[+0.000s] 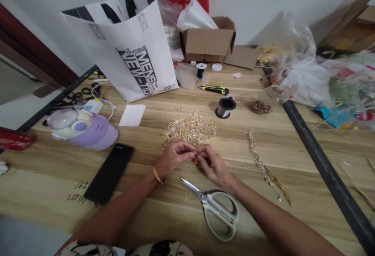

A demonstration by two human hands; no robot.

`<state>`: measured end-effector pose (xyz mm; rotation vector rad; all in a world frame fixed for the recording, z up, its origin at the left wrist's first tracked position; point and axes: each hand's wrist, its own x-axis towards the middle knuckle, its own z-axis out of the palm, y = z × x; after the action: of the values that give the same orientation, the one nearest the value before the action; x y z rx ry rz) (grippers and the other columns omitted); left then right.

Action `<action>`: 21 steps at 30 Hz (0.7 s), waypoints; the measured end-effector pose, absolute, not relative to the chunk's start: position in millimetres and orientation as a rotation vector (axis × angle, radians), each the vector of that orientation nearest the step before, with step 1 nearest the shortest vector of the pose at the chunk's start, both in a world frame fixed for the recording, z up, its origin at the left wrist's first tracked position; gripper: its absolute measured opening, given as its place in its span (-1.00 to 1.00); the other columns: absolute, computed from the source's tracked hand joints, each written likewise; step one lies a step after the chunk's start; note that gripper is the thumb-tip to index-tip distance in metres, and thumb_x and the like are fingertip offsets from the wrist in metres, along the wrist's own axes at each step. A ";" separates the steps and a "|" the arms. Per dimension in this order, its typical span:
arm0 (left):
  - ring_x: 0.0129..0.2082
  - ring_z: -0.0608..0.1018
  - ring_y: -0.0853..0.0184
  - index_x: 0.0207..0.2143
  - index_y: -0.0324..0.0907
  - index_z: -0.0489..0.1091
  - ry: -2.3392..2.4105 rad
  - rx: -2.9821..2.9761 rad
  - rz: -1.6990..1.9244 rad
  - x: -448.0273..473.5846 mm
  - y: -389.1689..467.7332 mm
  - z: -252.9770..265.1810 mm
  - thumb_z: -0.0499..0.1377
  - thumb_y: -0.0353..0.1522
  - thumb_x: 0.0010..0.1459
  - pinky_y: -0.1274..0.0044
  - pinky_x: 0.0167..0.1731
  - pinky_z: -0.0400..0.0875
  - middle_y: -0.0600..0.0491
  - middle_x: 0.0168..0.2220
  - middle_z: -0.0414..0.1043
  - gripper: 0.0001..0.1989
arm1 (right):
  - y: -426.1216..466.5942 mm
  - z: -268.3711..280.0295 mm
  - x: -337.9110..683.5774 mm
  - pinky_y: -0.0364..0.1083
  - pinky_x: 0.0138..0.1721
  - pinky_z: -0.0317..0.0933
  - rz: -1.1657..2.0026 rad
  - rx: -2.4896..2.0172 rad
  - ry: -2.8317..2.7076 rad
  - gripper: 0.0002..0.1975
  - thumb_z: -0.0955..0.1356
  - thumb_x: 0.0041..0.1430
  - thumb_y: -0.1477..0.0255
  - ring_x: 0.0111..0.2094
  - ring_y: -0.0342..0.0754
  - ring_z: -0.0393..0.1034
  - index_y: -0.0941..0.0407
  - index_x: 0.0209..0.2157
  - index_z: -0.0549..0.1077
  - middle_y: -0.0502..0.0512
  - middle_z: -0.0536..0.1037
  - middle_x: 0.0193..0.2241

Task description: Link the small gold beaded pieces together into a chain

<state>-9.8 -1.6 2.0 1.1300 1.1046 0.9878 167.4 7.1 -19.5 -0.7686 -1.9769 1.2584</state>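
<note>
My left hand [176, 156], with a gold bangle [158, 175] at the wrist, pinches thumb against fingers. Its fingertips meet those of my right hand [213, 165], which is also closed in a pinch. Whatever lies between the fingertips is too small to make out. Just beyond both hands spreads a pile of small gold and clear jewellery pieces [189, 128]. Scissors [216, 211] with pale green handles lie below my right hand, their blades slightly apart. Further right rest several gold and silver chains [263, 166].
Behind the pile stand a spool of silver wire [225, 108], a yellow-black utility knife [213, 89] and a jar of dark beads [262, 105]. A phone [109, 174] and a purple bottle [88, 129] lie left. A white bag [125, 49] and a cardboard box [206, 41] stand at the back.
</note>
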 end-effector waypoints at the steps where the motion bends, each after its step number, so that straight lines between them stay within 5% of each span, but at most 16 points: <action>1: -0.43 0.52 0.38 -0.38 -0.32 0.46 1.105 1.125 0.989 -9.7 -1.6 2.3 0.33 -0.37 -0.07 0.56 -0.34 0.40 0.02 -0.45 0.51 -0.80 | 7.1 -19.7 167.5 -0.19 -0.45 0.14 1.265 -0.766 -1.974 -0.90 0.14 0.30 0.48 -0.52 -0.18 0.23 0.11 -0.15 0.17 -0.03 0.37 -0.49; 21: -0.49 0.52 0.36 -0.43 -0.31 0.45 1.097 1.134 0.983 -9.0 -2.2 5.1 0.32 -0.33 -0.06 0.54 -0.39 0.41 0.03 -0.52 0.49 -0.80 | 7.0 -19.9 167.0 -0.18 -0.44 0.17 1.298 -0.759 -1.950 -0.89 0.16 0.29 0.46 -0.48 -0.16 0.28 0.11 -0.14 0.16 0.00 0.41 -0.47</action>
<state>-9.0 -2.2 5.1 1.1337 1.0969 0.9832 167.0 7.0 -19.9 -0.7589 -1.9504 1.2979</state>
